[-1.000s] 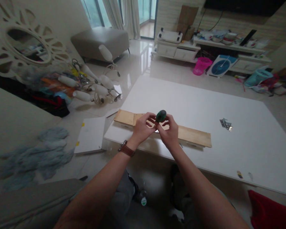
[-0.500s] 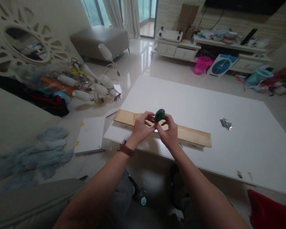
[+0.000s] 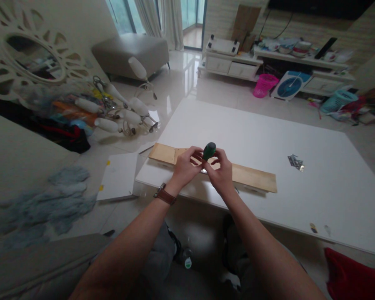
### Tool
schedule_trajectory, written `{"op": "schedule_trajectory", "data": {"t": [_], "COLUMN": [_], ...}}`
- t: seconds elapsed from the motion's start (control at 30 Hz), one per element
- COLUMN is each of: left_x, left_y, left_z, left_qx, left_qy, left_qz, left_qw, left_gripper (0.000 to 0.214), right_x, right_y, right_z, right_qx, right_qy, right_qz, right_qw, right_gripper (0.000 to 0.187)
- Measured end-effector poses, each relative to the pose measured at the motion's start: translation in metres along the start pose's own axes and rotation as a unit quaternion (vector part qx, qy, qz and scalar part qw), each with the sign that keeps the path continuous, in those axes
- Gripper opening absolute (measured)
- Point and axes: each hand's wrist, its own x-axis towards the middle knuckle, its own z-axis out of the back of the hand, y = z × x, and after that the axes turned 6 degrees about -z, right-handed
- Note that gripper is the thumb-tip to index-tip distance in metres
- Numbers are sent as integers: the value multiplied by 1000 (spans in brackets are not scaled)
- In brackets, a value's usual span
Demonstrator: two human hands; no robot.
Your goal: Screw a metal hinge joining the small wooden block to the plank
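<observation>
A screwdriver [image 3: 209, 151] with a green handle and dark end stands nearly upright between my hands, over a long wooden board [image 3: 254, 178]. My left hand [image 3: 187, 163] has its thumb and fingertips closed at the lower part of the handle. From the other side, my right hand [image 3: 220, 168] pinches at the same spot. Below the fingertips a small shiny metal piece [image 3: 203, 171] shows in part; the screwdriver's tip is hidden. The board lies along the near edge of a large white panel [image 3: 237, 125].
Several metal hinge-like plates [image 3: 296, 162] lie on the panel to the right. A smaller white panel [image 3: 118, 175] is on the floor at left, near a lamp with white shades [image 3: 125, 116]. A red cloth [image 3: 353, 277] lies at the lower right. A bottle [image 3: 187, 258] stands between my feet.
My hands stay in nearly the same place. The screwdriver's handle looks slightly turned, and the board's right end has shifted very slightly left.
</observation>
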Motion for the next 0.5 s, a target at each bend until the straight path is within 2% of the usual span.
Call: {"op": "schedule_trajectory", "data": {"t": [0.1,0.2,0.3,0.5], "left_x": [0,-2,-7,-12], "left_y": [8,19,28,24], "left_z": [3,7,11,13], "left_qx": [51,131,159,252], "left_qy": [27,97,169,239], "left_qz": [14,6,-22,-16], "left_qw": [998,987,973,938], "left_gripper": [41,37,43,40], "right_x": [0,0,0,1], "right_y": [0,0,0,-1], "right_z": [0,0,-1,-1], "right_qx": [-1,0,1,0], "right_qy": [1,-6,-7,0], "right_qz": [-6,4,9,-7], "right_qw": [1000,1000,1000,1000], "right_gripper": [29,28,27,26]}}
